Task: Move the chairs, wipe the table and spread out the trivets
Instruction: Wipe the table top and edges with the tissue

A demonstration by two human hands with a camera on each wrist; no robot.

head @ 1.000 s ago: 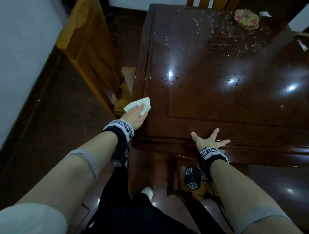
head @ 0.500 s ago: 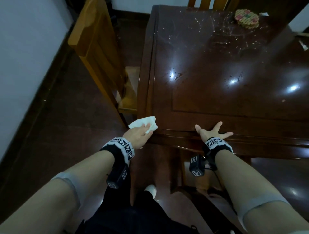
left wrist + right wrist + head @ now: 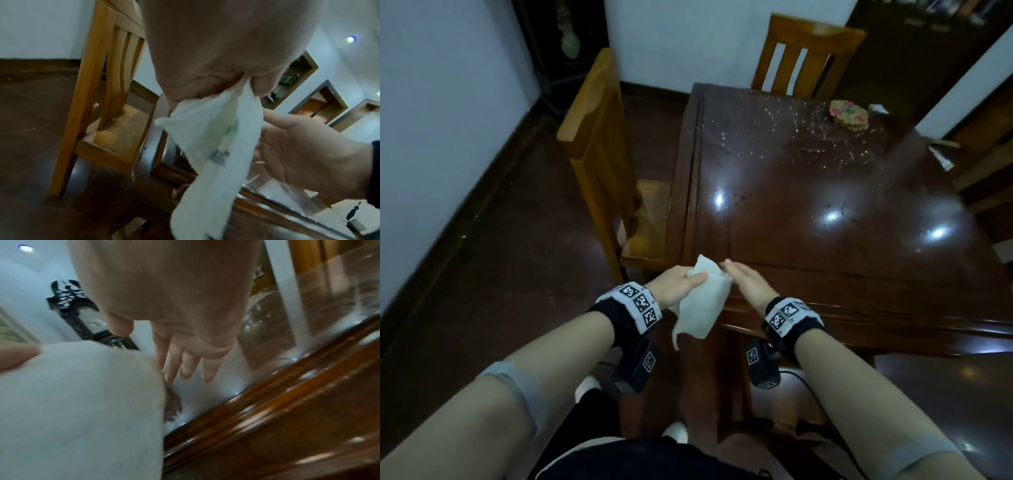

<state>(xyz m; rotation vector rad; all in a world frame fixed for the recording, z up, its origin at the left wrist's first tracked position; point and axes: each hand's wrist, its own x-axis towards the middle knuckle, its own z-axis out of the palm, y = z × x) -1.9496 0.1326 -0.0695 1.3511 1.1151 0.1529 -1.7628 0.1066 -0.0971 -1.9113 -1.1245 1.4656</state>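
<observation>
You are midway through the wiping step. Your left hand (image 3: 677, 285) is pinching the white wipe (image 3: 703, 303) at the tabletop's (image 3: 842, 240) near corner, while your right hand (image 3: 748, 282), fingers straight and empty, is reaching in beside it. Refolding probably comes next; crumbs are lying farther out, near the stacked trivets (image 3: 848, 113).

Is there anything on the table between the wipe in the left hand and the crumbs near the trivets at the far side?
Nothing visible. The left hand holds the wipe at the table's near left corner. The glossy top between it and the crumbs beside the trivets carries only small specks.
</observation>
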